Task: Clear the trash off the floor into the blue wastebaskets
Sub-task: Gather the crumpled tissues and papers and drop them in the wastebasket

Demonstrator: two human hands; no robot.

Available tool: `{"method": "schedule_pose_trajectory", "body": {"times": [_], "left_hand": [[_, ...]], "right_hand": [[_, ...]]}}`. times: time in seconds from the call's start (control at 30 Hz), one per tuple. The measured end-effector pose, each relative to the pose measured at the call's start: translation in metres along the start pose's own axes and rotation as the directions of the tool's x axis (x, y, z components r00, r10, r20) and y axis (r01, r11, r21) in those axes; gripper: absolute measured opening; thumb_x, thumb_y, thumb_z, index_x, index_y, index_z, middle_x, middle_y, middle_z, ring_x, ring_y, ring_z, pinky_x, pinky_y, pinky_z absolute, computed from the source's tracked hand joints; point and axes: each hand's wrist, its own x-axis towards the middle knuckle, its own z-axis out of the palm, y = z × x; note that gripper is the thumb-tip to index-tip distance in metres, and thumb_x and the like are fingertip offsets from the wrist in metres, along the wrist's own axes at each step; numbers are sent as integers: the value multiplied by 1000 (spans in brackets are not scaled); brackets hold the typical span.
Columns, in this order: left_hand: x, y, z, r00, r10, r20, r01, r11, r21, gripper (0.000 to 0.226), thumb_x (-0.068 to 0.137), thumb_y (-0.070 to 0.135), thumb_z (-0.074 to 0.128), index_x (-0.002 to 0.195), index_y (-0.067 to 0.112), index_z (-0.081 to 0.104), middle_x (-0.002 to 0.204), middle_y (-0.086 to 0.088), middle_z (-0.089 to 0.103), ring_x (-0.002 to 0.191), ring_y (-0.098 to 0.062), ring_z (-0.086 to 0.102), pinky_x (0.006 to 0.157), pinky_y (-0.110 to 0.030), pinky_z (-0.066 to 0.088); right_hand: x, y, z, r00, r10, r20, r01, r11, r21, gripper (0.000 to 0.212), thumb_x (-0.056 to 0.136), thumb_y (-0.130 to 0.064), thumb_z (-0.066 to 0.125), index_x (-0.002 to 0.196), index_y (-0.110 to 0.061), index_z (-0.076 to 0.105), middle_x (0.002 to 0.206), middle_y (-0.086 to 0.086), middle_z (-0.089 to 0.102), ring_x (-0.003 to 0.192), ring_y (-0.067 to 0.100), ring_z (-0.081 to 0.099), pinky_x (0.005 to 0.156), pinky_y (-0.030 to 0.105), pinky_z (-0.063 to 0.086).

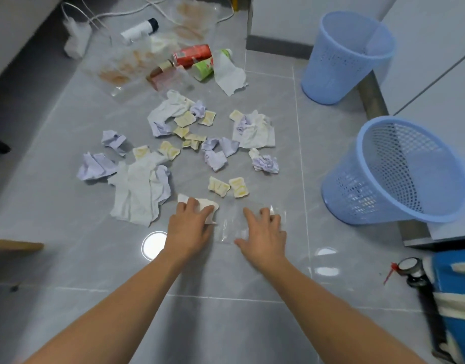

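Down low in the middle of the frame, the left hand (188,227) curls its fingers round a crumpled white tissue (210,204) on the grey tiled floor (68,258). Just beside it, the right hand (263,233) rests spread-fingered on a clear plastic wrapper (230,228). Crumpled paper litters the centre; two blue wastebaskets (399,174) stand tilted at the right, near a white cabinet (436,74).

Two bare forearms are showing from the bottom edge, no sleeves reaching into view. Left hand (188,227) and right hand (263,232) are wearing no gloves, rings, watch or bands. Fingernails are showing short and unpainted.
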Motion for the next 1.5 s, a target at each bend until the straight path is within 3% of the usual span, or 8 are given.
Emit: {"method": "schedule_pose_trajectory", "body": {"times": [0.17, 0.3, 0.47, 0.67, 0.93, 1.23, 1.37, 1.5], "left_hand": [[6, -3, 3, 1000, -7, -11, 6, 998, -70, 26, 93, 24, 60, 118, 20, 59, 115, -7, 46, 102, -29, 47, 67, -39, 48], [7, 0, 0, 1000, 7, -2, -7, 990, -144, 19, 87, 10, 59, 105, 16, 61, 97, -1, 43, 85, -28, 50, 61, -35, 35], [24, 26, -28, 988, 49, -145, -84, 964, -252, 16, 81, 10, 60, 94, 19, 58, 90, 5, 41, 72, -22, 49, 54, -33, 33], [64, 118, -109, 927, 217, -307, -314, 895, -316, 16, 81, 13, 64, 92, 23, 57, 90, 6, 46, 75, -23, 53, 61, -40, 46], [122, 294, -150, 798, 475, -371, -580, 772, -260, 13, 86, 13, 64, 96, 20, 58, 94, 2, 48, 77, -24, 54, 62, -39, 48], [142, 366, -112, 866, 497, -57, -499, 866, -29, 44, 85, 32, 62, 129, 27, 60, 124, -3, 61, 123, -25, 51, 83, -39, 50], [125, 338, -125, 786, 569, -241, -603, 792, -98, 34, 92, 31, 56, 125, 27, 62, 114, 3, 63, 116, -20, 50, 76, -38, 53], [108, 260, -150, 815, 499, -295, -557, 816, -158, 27, 91, 32, 55, 118, 29, 61, 103, 5, 62, 102, -19, 56, 72, -38, 52]], "right_hand": [[3, 2, 9, 992, -63, -113, 61, 998, -26, 41, 94, -31, 64, 131, -32, 46, 132, 6, 41, 119, 33, 44, 88, 47, 48], [10, 12, 8, 988, -99, -115, 110, 989, 94, 41, 90, -4, 50, 125, -23, 54, 117, 9, 51, 101, 35, 60, 78, 41, 48], [10, 25, -20, 962, -85, -261, 159, 948, 276, 31, 84, -3, 51, 111, -17, 60, 105, 9, 54, 84, 41, 61, 69, 45, 50], [5, 53, -119, 803, 42, -594, 265, 869, 418, 24, 77, -3, 51, 96, -18, 53, 96, 1, 55, 81, 28, 57, 69, 44, 47], [3, 192, -243, 621, 382, -685, 94, 830, 549, 19, 79, -2, 55, 91, -16, 57, 84, -1, 58, 76, 19, 53, 64, 33, 40], [27, 259, -232, 874, 391, -289, -254, 874, 413, 40, 78, -29, 70, 117, -22, 65, 122, 6, 61, 109, 28, 61, 86, 38, 52], [21, 237, -236, 796, 332, -506, -132, 911, 390, 26, 85, -30, 63, 110, -22, 69, 117, 0, 60, 103, 23, 60, 79, 34, 48], [24, 177, -244, 755, 228, -615, 12, 933, 360, 11, 84, -21, 59, 92, -21, 67, 97, -1, 65, 89, 22, 60, 71, 34, 46]]}}
